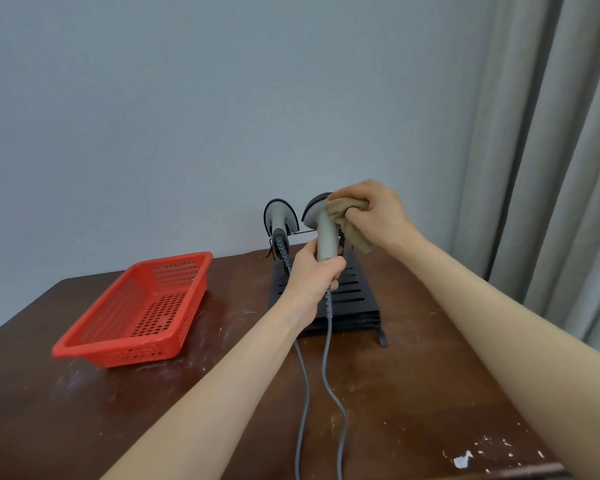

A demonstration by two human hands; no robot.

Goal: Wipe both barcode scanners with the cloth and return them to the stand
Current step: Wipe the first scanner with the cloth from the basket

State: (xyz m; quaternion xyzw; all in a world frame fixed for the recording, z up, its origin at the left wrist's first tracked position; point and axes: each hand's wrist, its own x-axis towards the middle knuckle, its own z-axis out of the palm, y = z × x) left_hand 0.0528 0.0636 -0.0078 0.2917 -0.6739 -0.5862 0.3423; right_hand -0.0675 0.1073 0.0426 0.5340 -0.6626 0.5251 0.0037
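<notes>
1. Grey plastic scanner [326, 233]: my left hand [312, 275] curls round its handle, upright above the black slotted stand [357, 292].
2. Tan cloth [347, 220]: bunched in my right hand [374, 213], pressed to its head.
3. Second scanner [280, 218]: seated in stand.

A pale blue-grey wall [187, 98] is seen behind a scuffed dark wooden table [84, 410]. Grey pleated curtains [551, 133] are hung rightward.

We see: held scanner [326, 237] light grey handle, dark grey head; second scanner [279, 220] same grey, black rim. The cloth [350, 226] is tan. The stand [357, 292] is black, slotted. Both cables [326, 358] grey. Red basket [118, 344], punched-hole grid. Dark brown tabletop [413, 393], white flecks. Plain pale blue-grey wall [222, 98], grey curtain [551, 133].
</notes>
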